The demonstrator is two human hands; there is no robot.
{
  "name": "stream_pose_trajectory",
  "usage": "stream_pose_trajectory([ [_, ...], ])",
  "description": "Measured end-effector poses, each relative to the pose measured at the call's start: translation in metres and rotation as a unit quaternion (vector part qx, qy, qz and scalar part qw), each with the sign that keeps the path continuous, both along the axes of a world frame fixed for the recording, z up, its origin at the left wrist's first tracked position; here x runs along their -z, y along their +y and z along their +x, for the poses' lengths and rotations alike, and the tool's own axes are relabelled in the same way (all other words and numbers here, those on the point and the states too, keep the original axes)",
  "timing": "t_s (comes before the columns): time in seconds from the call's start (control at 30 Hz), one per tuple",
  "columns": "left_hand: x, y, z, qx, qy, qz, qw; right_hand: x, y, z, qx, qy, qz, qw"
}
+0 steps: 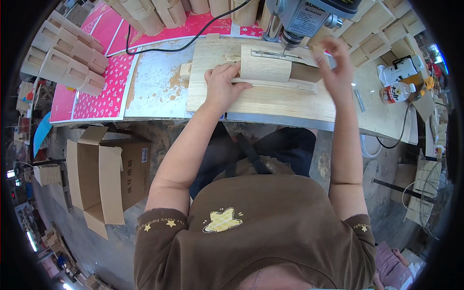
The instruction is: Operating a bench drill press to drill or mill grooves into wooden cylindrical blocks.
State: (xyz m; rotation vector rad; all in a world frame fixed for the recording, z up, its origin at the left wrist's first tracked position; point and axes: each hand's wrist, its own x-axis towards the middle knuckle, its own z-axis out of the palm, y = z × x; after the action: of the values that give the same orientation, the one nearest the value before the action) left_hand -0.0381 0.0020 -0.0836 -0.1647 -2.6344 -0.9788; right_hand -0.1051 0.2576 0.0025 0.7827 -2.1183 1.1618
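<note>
"Near the table's front edge, on that flat board (210, 99), what might go wrong?"

"The curved wooden piece (263, 70) lies there, against a wooden strip (285, 84). I'd judge it could twist or roll if one hand alone braces one end."

"And the grip?"

"Left hand (223, 88): thumb stretched along the strip, fingers bent at the piece's left end. Whether they pinch it, I can't tell."

"The other?"

"Right hand (340, 72): raised near the piece's right end, blurred, fingers spread, nothing visible in them. Straying toward the drill bit (285, 47) could hurt it."

"Farther back?"

"The bench drill (304, 21), then rows of wooden cylinders (170, 13)."
</note>
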Motion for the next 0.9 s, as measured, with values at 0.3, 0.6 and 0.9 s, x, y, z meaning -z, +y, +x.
stream_pose_trajectory([
  [0.3, 0.007, -0.002, -0.003, 0.01, 0.026, -0.005, 1.0, -0.151, -0.004, -0.07, 0.015, -0.023, -0.026, 0.999],
  [0.6, 0.003, 0.0, -0.001, 0.009, 0.035, -0.007, 0.999, -0.148, -0.018, 0.012, 0.223, 0.081, 0.099, 0.966],
  [0.9, 0.007, -0.001, -0.002, 0.009, 0.047, -0.006, 0.999, -0.064, -0.013, 0.061, 0.095, 0.026, -0.051, 0.994],
])
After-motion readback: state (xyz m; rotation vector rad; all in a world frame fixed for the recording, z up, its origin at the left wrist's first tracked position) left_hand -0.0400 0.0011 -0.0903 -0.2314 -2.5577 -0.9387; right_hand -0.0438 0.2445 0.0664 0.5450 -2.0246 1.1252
